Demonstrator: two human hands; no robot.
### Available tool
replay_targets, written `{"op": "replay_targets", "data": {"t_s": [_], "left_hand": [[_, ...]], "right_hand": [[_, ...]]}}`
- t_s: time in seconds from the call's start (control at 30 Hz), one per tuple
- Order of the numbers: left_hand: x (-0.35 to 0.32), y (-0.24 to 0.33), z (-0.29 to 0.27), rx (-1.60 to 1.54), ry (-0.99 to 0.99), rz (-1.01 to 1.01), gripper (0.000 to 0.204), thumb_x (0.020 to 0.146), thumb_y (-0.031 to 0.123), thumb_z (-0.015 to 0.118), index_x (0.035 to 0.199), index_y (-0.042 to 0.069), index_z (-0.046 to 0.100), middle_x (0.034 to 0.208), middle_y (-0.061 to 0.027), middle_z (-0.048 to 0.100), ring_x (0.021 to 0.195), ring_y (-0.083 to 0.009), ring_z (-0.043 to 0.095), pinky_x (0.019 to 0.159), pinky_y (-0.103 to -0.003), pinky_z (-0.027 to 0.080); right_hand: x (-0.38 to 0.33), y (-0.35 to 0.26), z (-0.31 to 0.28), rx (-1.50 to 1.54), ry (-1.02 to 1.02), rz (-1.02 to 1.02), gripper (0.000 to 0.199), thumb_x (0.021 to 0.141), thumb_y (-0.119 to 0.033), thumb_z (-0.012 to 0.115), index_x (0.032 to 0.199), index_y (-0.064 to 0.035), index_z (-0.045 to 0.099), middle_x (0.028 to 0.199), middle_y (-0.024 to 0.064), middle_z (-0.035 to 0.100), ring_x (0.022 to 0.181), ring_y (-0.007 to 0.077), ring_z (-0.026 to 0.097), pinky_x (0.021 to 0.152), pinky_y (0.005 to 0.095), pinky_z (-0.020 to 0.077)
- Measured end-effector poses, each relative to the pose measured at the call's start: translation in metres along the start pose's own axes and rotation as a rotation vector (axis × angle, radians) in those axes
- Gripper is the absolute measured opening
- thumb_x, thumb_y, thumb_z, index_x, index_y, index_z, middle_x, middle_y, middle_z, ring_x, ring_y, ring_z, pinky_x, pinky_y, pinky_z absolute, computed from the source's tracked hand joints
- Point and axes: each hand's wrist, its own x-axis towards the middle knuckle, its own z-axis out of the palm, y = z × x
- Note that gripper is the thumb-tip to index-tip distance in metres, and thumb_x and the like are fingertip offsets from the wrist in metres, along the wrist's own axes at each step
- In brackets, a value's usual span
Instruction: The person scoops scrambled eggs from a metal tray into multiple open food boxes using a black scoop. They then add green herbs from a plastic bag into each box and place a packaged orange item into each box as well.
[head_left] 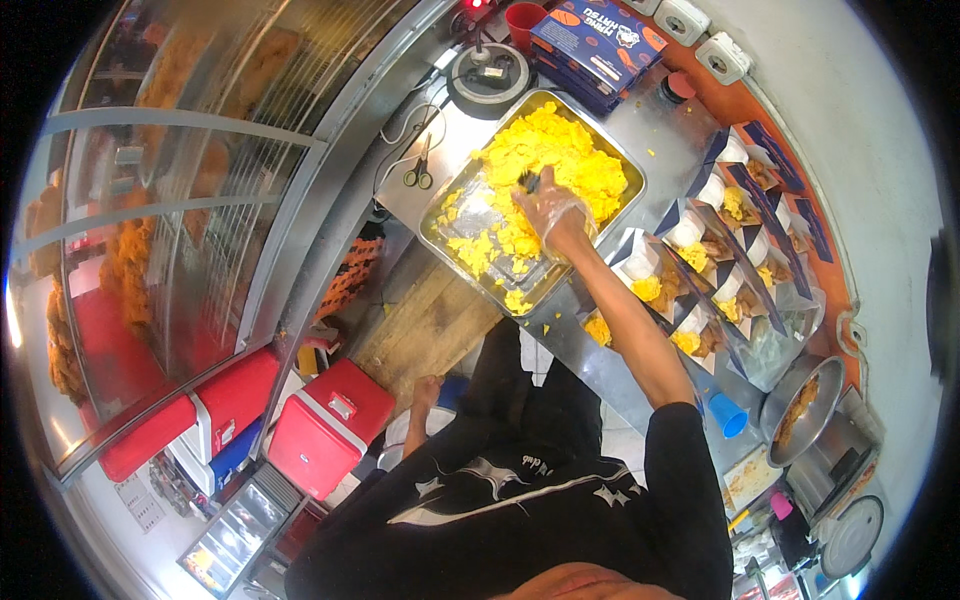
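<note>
Before you, the crumbled food [550,143] is bright yellow in the silver-grey tray [481,212], and your shirt [640,535] is black with a white print. At the far side, the flat boxes [585,52] are dark blue with orange patches, while on the right the cup [728,416] is blue. On your left, the cooler [318,440] is red with a whitish band.

A rectangular silver metal tray [480,211] lies flat and askew. Bright yellow, crumbly, egg-like food [590,165] heaps toward its far end and thins to loose clumps nearer. A small black object [529,182], mostly hidden, sits above the heap.
</note>
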Motion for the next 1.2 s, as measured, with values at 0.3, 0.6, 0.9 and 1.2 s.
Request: {"op": "replay_targets", "data": {"t_s": [0.3,0.6,0.9,1.2], "left_hand": [[-0.001,-0.003,-0.011,0.122,0.031,0.068,0.040,0.085,0.029,0.063,0.058,0.001,0.054,0.050,-0.0073,0.049,0.044,-0.0166,0.046,0.046,-0.037,0.039],[-0.013,-0.007,-0.006,0.128,0.062,0.116,0.036,0.086,0.027,0.062,0.059,0.004,0.057,0.049,-0.0039,0.048,0.044,-0.0131,0.045,0.045,-0.035,0.038],[-0.009,-0.009,0.001,-0.008,-0.007,0.082,0.039,0.086,0.025,0.065,0.055,0.008,0.048,0.049,-0.0002,0.042,0.043,-0.0119,0.043,0.042,-0.033,0.038],[-0.011,0.000,0.004,-0.069,0.014,-0.038,0.043,0.087,0.027,0.065,0.053,0.012,0.043,0.049,0.0020,0.039,0.041,-0.0117,0.041,0.037,-0.031,0.033]], "right_hand": [[0.019,-0.016,0.060,-0.593,0.038,-0.426,0.041,0.090,-0.016,0.056,0.128,-0.0067,0.044,0.100,0.0164,0.067,0.083,0.0282,0.067,0.065,0.0423,0.0530],[0.027,0.007,0.047,-0.030,-0.024,-0.105,0.057,0.088,-0.035,0.061,0.129,0.0020,0.044,0.086,0.0186,0.068,0.081,0.0323,0.068,0.070,0.0410,0.0523],[-0.003,0.013,0.035,-0.343,-0.145,-0.348,0.032,0.090,-0.024,0.059,0.114,-0.0071,0.047,0.090,0.0174,0.068,0.082,0.0358,0.067,0.069,0.0457,0.0515],[0.006,0.017,0.040,-0.164,-0.096,-0.089,0.032,0.089,-0.023,0.059,0.115,-0.0047,0.052,0.091,0.0186,0.068,0.083,0.0329,0.068,0.067,0.0425,0.0529]]}}
